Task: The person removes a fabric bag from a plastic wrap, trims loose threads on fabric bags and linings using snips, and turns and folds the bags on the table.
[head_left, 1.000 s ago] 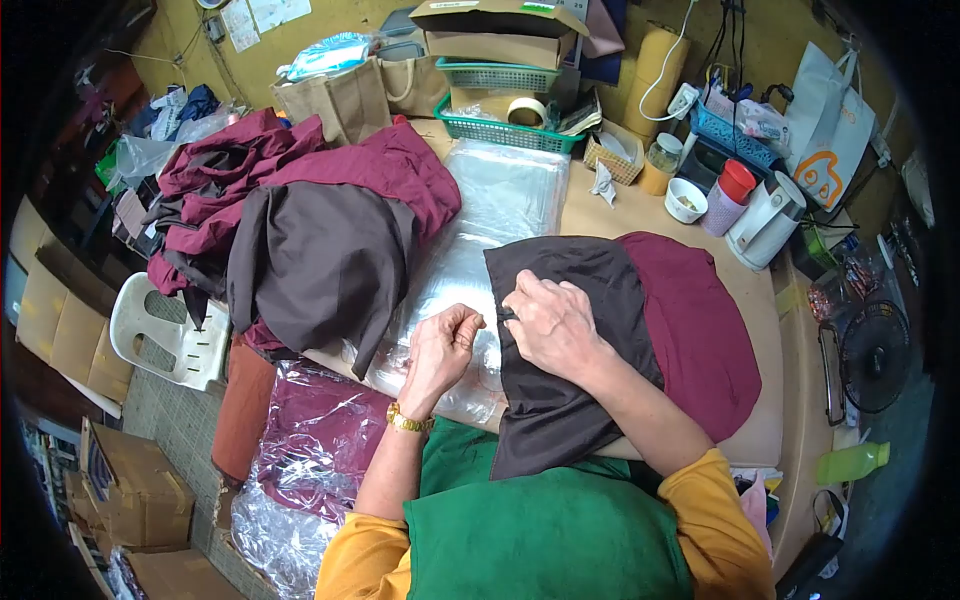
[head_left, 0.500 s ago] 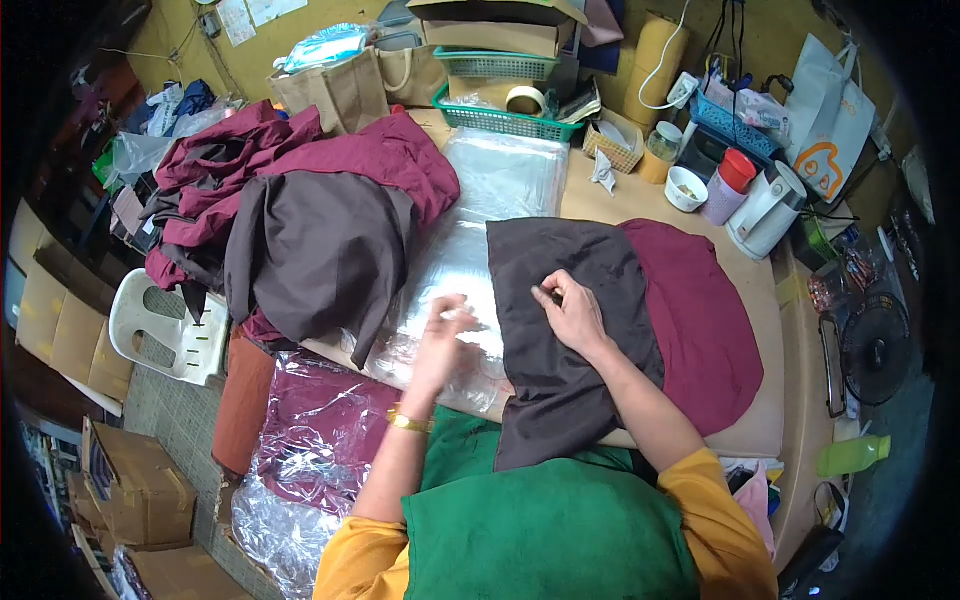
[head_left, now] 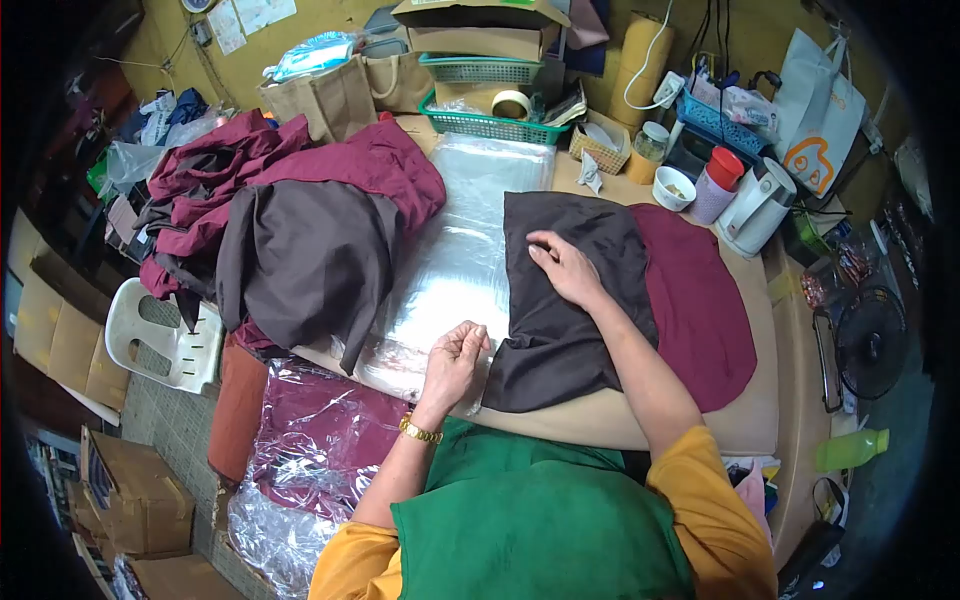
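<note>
A dark brown and maroon cloth piece lies spread on the table, its dark part (head_left: 560,330) on the left and its maroon part (head_left: 700,310) on the right. My right hand (head_left: 566,272) rests on the dark part near its upper left, fingers loosely bent and thumb apart. By the cloth's lower left edge is my left hand (head_left: 455,365), its fingers pinched together above the clear plastic sheets (head_left: 450,270). What those fingers hold, if anything, I cannot make out. Left of the plastic, a dark cloth (head_left: 310,255) lies over a heap of maroon fabric (head_left: 235,165).
Green baskets (head_left: 470,118) with a tape roll stand at the back. A white bowl (head_left: 673,188), a red-lidded cup (head_left: 722,172) and a white kettle (head_left: 757,208) line the right rear. Plastic-wrapped maroon fabric (head_left: 320,440) lies below the table's left front; a white chair (head_left: 165,335) stands left.
The cloth's lower corner, which hung over the table's front edge, now lies on the tabletop. My right hand has moved up; my left hand has come lower and its fingers have closed.
</note>
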Available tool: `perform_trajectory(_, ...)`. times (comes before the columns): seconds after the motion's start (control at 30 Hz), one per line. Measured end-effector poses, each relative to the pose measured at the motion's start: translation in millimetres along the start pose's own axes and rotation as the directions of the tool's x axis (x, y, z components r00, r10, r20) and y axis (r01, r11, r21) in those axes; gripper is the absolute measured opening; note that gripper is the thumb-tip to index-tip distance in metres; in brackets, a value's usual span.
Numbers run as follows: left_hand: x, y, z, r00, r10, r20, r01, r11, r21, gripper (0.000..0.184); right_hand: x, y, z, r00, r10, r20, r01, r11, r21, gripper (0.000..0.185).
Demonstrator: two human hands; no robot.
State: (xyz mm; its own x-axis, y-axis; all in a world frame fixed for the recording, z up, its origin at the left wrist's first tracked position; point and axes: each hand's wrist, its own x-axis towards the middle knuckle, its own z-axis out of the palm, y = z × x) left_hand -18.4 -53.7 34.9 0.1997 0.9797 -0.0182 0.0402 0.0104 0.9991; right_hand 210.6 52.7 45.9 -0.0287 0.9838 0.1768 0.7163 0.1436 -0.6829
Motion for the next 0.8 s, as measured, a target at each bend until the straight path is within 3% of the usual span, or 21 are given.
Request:
perform_trajectory(0.03, 1.0, 0.4, 0.4, 0.999, -0.007, -0.045, 0.002, 0.996, -0.094, 0.028, -3.8, 3.5, 2.6, 0.989, -0.149, -0.013, 0.149, 0.987, 0.062, 0.032)
perform_trajectory(0.07, 2.1, 0.4, -0.5, 0.999, -0.007, -0.050, 0.002, 0.995, -0.096, 0.028, -21.4, -29.6, -16.0, 0.994, -0.076, 0.082, 0.084, 0.992, -0.094, 0.028)
perform_trajectory(0.13, 2.8, -0.6, -1.9, 0.997, -0.058, -0.055, 0.034, 0.930, -0.367, 0.026, -48.8, -55.2, -25.3, 0.985, -0.159, 0.068, 0.165, 0.981, -0.098, 0.026)
perform_trajectory(0.27, 7.3, -0.1, 0.4, 0.998, -0.028, -0.049, 0.007, 0.924, -0.383, 0.028, -77.5, -81.0, -30.4, 0.950, -0.310, 0.037, 0.313, 0.942, -0.125, 0.023)
perform_trajectory(0.4, 6.7, -2.6, 1.6, 0.995, 0.031, -0.093, -0.059, 0.945, -0.320, 0.027, -82.6, -92.1, -30.8, 0.904, -0.427, 0.038, 0.425, 0.882, -0.205, 0.024)
perform_trajectory(0.67, 4.7, -8.7, 0.7, 0.982, 0.113, -0.154, -0.133, 0.982, -0.131, 0.027, -76.2, -104.9, -20.1, 0.873, -0.482, 0.081, 0.483, 0.825, -0.295, 0.033)
perform_trajectory(0.77, 4.9, -7.4, 1.3, 0.970, 0.195, -0.143, -0.206, 0.976, -0.073, 0.030, -72.7, -103.3, -13.6, 0.867, -0.491, 0.085, 0.490, 0.809, -0.324, 0.033)
perform_trajectory(0.8, 5.8, -7.0, 1.3, 0.933, 0.330, -0.141, -0.329, 0.944, 0.033, 0.031, -70.9, -100.5, -10.6, 0.864, -0.498, 0.082, 0.495, 0.804, -0.329, 0.033)
